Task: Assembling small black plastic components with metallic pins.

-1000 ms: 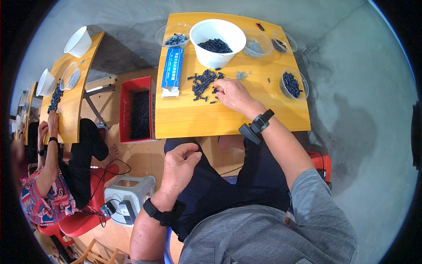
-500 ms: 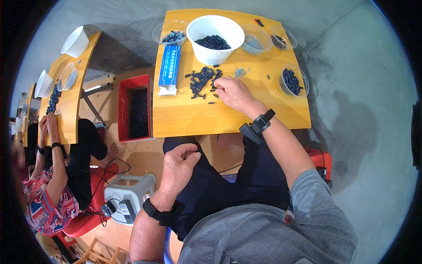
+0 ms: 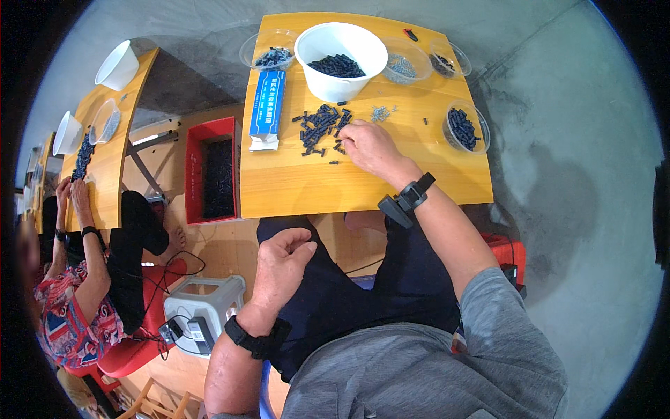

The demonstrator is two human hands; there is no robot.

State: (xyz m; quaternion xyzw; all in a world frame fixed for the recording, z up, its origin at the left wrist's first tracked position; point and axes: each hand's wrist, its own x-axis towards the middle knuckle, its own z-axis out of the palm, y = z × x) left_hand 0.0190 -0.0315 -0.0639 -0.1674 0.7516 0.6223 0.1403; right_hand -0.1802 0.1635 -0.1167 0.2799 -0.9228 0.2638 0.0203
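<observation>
My right hand (image 3: 370,147) rests over the wooden table at the right side of a loose pile of small black cylindrical pieces (image 3: 319,127). Its fingertips are pinched together among the edge pieces, and what they grip, if anything, is hidden. Above my thigh, off the table's front edge, my left hand (image 3: 284,262) is curled with thumb and forefinger together; its contents do not show. Just beyond the right hand lies a small heap of grey screw-like bits (image 3: 380,113). A white bucket (image 3: 340,87) holding more black pieces stands behind the pile.
A blue and white box (image 3: 266,112) lies left of the pile. Clear tubs stand around: one of black pieces (image 3: 463,130) at right, one of grey bits (image 3: 403,68) behind. A red crate (image 3: 190,174) sits on the floor; at left, a co-worker's hands (image 3: 78,199) work at another table.
The view has shifted very slightly. Both my hands stay almost where they were, and the pile looks the same.
</observation>
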